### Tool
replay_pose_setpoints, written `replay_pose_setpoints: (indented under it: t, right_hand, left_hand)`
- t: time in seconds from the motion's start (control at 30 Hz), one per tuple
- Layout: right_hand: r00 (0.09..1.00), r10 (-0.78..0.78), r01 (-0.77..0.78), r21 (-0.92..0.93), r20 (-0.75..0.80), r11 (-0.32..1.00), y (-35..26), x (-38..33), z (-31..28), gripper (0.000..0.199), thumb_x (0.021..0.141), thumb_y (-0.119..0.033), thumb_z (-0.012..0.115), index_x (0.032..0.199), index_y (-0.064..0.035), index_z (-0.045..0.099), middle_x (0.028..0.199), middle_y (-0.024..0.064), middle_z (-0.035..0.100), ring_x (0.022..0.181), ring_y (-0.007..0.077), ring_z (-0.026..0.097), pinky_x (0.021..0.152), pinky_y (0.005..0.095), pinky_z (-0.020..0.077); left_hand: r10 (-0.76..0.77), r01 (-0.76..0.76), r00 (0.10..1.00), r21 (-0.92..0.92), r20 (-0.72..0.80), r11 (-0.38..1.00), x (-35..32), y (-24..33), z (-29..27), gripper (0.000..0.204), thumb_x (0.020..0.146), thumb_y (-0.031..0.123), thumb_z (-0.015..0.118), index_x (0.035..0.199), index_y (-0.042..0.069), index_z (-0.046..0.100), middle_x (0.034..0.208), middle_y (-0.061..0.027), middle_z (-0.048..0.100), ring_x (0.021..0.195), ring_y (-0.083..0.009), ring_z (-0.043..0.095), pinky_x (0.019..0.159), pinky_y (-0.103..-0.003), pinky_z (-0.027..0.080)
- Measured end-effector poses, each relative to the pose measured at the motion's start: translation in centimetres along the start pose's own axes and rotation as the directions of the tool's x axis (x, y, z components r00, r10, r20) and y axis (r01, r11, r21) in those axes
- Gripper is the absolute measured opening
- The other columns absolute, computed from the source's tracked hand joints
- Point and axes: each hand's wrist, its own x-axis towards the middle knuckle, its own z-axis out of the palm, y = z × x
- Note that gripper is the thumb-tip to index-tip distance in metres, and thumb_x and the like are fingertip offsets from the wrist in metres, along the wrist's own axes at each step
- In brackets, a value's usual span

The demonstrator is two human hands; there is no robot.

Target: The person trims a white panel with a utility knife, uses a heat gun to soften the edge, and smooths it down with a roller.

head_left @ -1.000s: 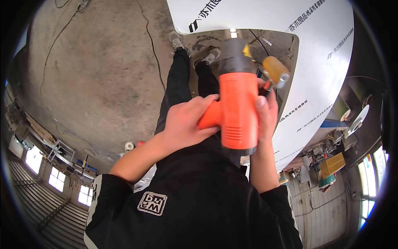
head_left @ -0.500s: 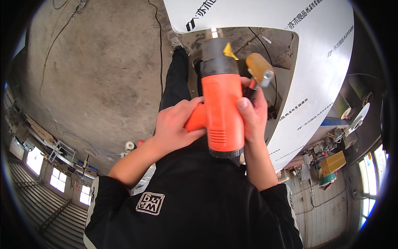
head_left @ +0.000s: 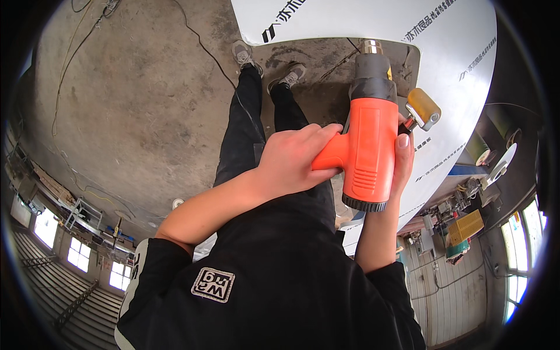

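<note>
My left hand (head_left: 294, 156) is wrapped round the handle of an orange heat gun (head_left: 374, 134), whose black collar and metal nozzle point away from me. Against the right side of its body rests my right hand (head_left: 403, 160), partly hidden behind the gun. That same hand grips a small hand roller (head_left: 424, 107) with an amber cylinder on a metal frame; most of the roller's dark handle is covered by the fingers. Both tools are held up over the inner edge of a large white film-covered panel (head_left: 449, 70), apart from its surface as far as I can tell.
The panel curves round my front and right side. Over the concrete floor (head_left: 140, 105) on the left run dark cables (head_left: 213, 58), one reaching toward my legs. My shoes (head_left: 245, 55) stand near the panel's cut-out. Tools and a yellow crate (head_left: 466, 227) lie to the far right.
Both hands have moved right, carrying the heat gun and the hand roller toward the panel's right arm. My second shoe and the cable beside my leg now show more.
</note>
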Motion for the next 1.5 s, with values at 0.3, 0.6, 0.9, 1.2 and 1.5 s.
replay_pose_setpoints:
  t: [0.3, 0.6, 0.9, 1.2, 1.5]
  right_hand:
    - [0.972, 0.154, -0.146, -0.057, 0.179, 0.988, 1.8, -1.8, 4.9, 0.066, 0.088, -0.032, 0.083, 0.136, 0.0046, 0.056, 0.117, 0.0095, 0.067, 0.098, 0.0118, 0.063, 0.093, 0.0299, 0.0508]
    - [0.994, 0.06, -0.059, -0.023, 0.089, 0.998, 1.5, -0.9, 3.0, 0.068, 0.091, -0.042, 0.081, 0.135, 0.0044, 0.056, 0.122, 0.0129, 0.066, 0.109, 0.0188, 0.065, 0.098, 0.0345, 0.0522]
    - [1.0, 0.013, -0.013, 0.009, 0.002, 1.0, 1.4, -0.4, 0.5, 0.071, 0.092, -0.049, 0.078, 0.134, 0.0037, 0.056, 0.124, 0.0126, 0.063, 0.109, 0.0191, 0.065, 0.099, 0.0349, 0.053]
    - [0.964, 0.162, -0.165, -0.001, 0.209, 0.986, 2.9, -2.0, 6.1, 0.06, 0.09, -0.027, 0.083, 0.134, 0.0046, 0.058, 0.113, 0.0067, 0.068, 0.092, 0.009, 0.061, 0.089, 0.0272, 0.0504]
    - [1.0, 0.004, -0.004, 0.031, 0.003, 1.0, 1.4, -0.2, 0.0, 0.072, 0.092, -0.048, 0.079, 0.134, 0.0045, 0.055, 0.124, 0.0136, 0.064, 0.11, 0.0198, 0.065, 0.1, 0.0349, 0.0525]
  left_hand:
    - [-0.123, 0.129, 0.989, 0.058, -0.087, 0.99, -6.0, -0.7, -4.2, 0.075, 0.065, 0.025, 0.091, 0.134, 0.008, 0.065, 0.094, -0.0084, 0.07, 0.076, -0.0292, 0.07, 0.067, -0.038, 0.056]
    - [-0.076, 0.077, 0.996, 0.047, -0.036, 0.996, -3.3, 0.0, -3.2, 0.076, 0.066, 0.024, 0.092, 0.135, 0.004, 0.063, 0.097, -0.0111, 0.069, 0.079, -0.0307, 0.07, 0.068, -0.038, 0.056]
    - [-0.023, 0.022, 1.0, -0.009, -0.018, 1.0, -1.2, -0.1, -0.9, 0.074, 0.067, 0.02, 0.091, 0.133, 0.003, 0.063, 0.096, -0.0113, 0.069, 0.08, -0.0316, 0.07, 0.068, -0.037, 0.056]
    - [-0.151, 0.162, 0.984, 0.112, -0.097, 0.98, -6.5, -0.6, -5.1, 0.073, 0.065, 0.025, 0.091, 0.132, 0.007, 0.067, 0.093, -0.0078, 0.071, 0.077, -0.0278, 0.071, 0.066, -0.036, 0.057]
    - [0.007, -0.007, 1.0, 0.016, -0.006, 1.0, -0.7, -0.3, -1.1, 0.075, 0.067, 0.022, 0.091, 0.134, 0.005, 0.063, 0.094, -0.0106, 0.068, 0.079, -0.0305, 0.069, 0.067, -0.037, 0.055]
